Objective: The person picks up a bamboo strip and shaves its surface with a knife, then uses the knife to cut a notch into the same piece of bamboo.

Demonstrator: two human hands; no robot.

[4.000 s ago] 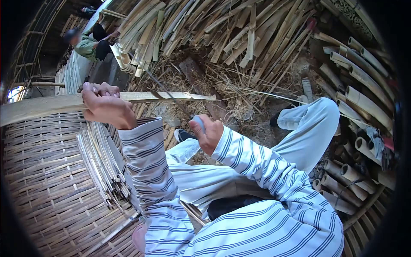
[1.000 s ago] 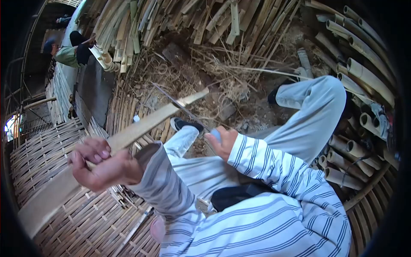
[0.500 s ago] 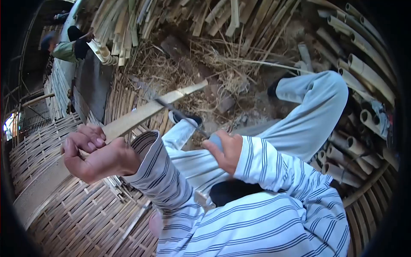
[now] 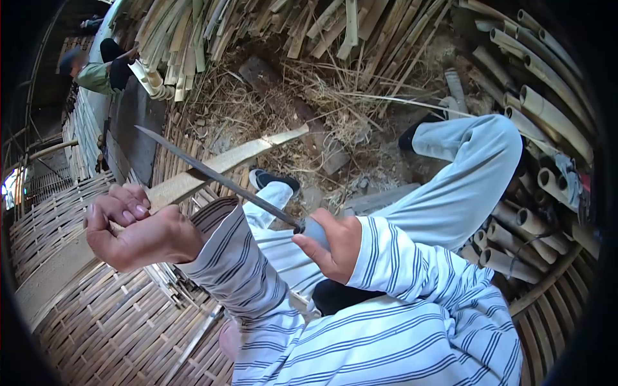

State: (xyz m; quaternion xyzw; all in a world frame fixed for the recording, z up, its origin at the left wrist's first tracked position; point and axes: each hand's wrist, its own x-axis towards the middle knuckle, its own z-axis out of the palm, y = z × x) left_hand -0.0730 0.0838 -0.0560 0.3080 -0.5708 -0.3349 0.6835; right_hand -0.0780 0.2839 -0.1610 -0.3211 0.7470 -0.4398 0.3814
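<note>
A long flat bamboo strip (image 4: 225, 161) runs from the lower left up to the debris in the middle. My left hand (image 4: 145, 231) is closed around the strip, fingers curled over it. In my right hand (image 4: 331, 244) is the grey handle of a knife (image 4: 219, 176). Its long narrow blade points to the upper left and crosses above the strip, and the tip stands beyond the strip's far side. Whether the blade touches the strip cannot be told.
Split bamboo strips (image 4: 187, 38) are piled at the top. Bamboo tubes (image 4: 541, 103) lie stacked on the right. Shavings and a dark wooden block (image 4: 261, 71) are on the ground. Woven bamboo (image 4: 122, 321) lies lower left. Another person (image 4: 96, 74) sits at the upper left.
The knife has swung up and left, and its blade now shows clearly along its length. My right hand has dropped slightly. My left hand and the strip have shifted a little left.
</note>
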